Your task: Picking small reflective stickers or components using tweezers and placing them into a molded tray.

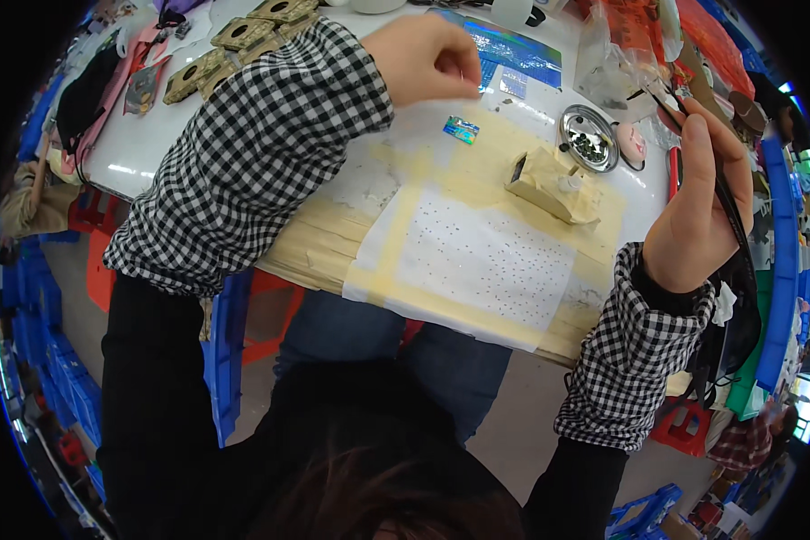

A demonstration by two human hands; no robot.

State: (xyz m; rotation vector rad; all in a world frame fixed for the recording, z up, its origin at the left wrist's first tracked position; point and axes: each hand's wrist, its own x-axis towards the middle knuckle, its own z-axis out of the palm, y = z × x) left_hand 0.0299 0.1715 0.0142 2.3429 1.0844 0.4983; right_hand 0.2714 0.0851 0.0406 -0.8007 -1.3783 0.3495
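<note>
Gripping thin dark tweezers [693, 135], right hand [697, 207] is closed around them above the table's [153, 148] right side — left hand [432, 58] pinches fingertips together, contents unclear, above a small shiny iridescent sticker [460, 130].

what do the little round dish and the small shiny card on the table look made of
The round dish looks like metal: a silvery, mirror-bright rim with sharp glints. The small card looks like holographic foil or film, flashing blue-green rainbow colours; what backs it cannot be told.
</note>
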